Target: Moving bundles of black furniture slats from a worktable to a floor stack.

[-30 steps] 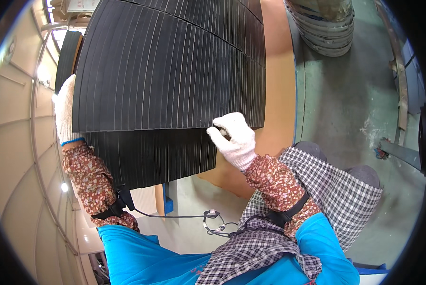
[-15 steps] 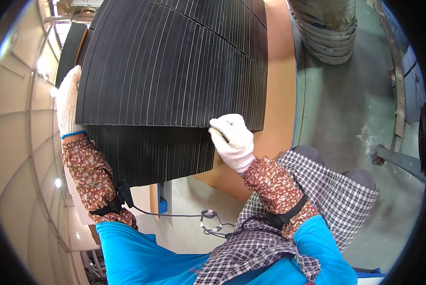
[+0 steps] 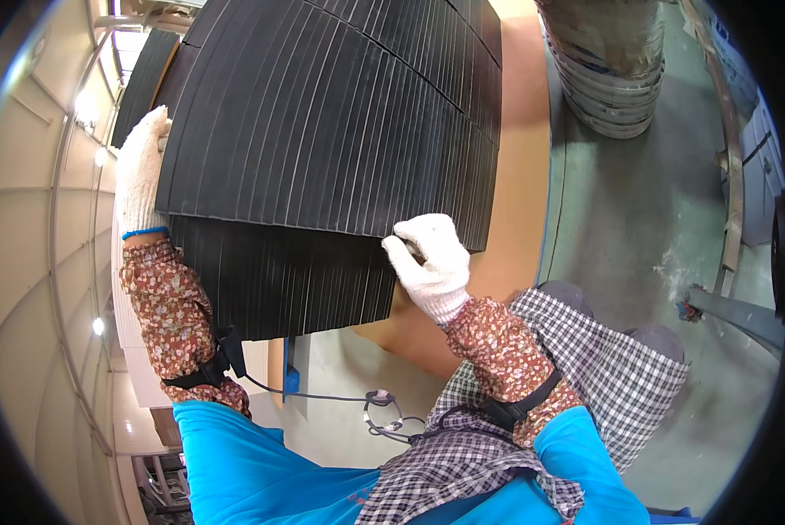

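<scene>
Black flat boards [image 3: 322, 131] stand on edge in a tight row, their thin edges facing up. My left hand [image 3: 142, 175], in a white knitted glove with a blue cuff, presses on the left end of this row with its fingers bent at the far side; the palm side is hidden. At the near edge of the row, toward its right, my right hand [image 3: 429, 262] has thumb and fingers pinched at a board's corner, in the same kind of glove. A lower layer of black boards [image 3: 287, 280] shows beneath, set back to the left.
A brown sheet [image 3: 519, 157] lies under the boards and extends right. Beyond stands a stack of round pale containers [image 3: 607, 79] on the green floor [image 3: 602, 210]. A grey metal tube [image 3: 733, 315] is at far right. A dark cable [image 3: 322, 397] hangs between my forearms.
The view has shifted slightly, so the boards and my left hand appear a little further right. Both hands keep their places on the boards.
</scene>
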Demonstrator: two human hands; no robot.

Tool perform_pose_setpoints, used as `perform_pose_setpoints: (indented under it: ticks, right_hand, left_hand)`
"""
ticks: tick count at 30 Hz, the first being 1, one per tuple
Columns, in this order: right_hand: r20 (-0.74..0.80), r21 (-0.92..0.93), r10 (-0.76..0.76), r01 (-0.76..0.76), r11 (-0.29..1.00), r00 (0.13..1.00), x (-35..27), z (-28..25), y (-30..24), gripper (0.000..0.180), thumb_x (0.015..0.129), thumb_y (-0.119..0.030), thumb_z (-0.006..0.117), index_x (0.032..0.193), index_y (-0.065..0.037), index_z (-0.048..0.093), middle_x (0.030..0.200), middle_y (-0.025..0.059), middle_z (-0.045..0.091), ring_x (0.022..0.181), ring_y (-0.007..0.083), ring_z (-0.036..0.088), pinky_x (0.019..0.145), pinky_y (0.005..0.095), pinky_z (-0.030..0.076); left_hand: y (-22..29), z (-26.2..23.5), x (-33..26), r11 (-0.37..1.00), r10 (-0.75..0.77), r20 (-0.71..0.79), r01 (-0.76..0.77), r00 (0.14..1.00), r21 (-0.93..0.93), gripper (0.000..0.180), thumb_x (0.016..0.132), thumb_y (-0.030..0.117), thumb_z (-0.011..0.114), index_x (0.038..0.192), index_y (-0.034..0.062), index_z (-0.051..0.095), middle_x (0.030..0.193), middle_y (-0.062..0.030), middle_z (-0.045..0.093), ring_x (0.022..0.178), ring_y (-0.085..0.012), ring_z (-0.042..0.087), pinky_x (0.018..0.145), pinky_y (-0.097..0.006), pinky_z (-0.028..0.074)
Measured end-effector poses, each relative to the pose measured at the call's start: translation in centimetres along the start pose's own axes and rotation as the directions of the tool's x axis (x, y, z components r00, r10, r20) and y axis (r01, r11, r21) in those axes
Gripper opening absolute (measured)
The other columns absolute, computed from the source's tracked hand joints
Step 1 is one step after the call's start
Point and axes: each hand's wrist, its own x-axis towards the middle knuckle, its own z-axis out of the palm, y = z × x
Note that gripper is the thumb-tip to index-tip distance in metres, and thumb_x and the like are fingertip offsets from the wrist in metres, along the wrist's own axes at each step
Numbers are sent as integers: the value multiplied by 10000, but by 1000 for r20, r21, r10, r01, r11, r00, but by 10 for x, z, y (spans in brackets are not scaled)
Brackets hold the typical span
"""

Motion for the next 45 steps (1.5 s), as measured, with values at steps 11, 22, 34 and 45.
perform_pose_setpoints:
  ticks: [11,22,34,45]
  right_hand:
    - [0,-74,-120,120,990,993,7,2,-9,220,801,-77,774,1013,-88,717,970,99,651,743,224,684,633,312,569]
    - [-8,30,-14,15,999,1000,9,5,-13,232,787,-141,816,986,-78,715,939,94,653,715,196,674,620,297,559]
    - [-16,-77,-206,204,976,978,18,7,-25,257,775,-40,776,1019,-110,734,947,62,638,698,187,657,591,301,541]
    - [-4,-5,-81,81,997,997,18,10,-31,236,769,-126,825,979,-97,719,957,81,641,710,203,665,612,305,550]
  left_hand:
    - [-28,-5,9,986,138,20,-139,990,97,434,974,374,600,1212,23,691,1067,-75,703,982,-165,630,890,-311,474]
    - [9,-1,-7,886,236,44,-234,971,400,378,1006,271,513,1234,12,667,1113,-124,709,998,-214,670,892,-329,511]
    - [11,-3,-1,778,288,100,-294,952,555,367,1010,243,490,1251,24,660,1174,-151,704,1085,-266,674,943,-367,509]
    - [0,-1,5,885,147,26,-143,989,443,354,974,229,563,1257,44,670,1231,-123,687,1141,-223,635,1002,-342,477]
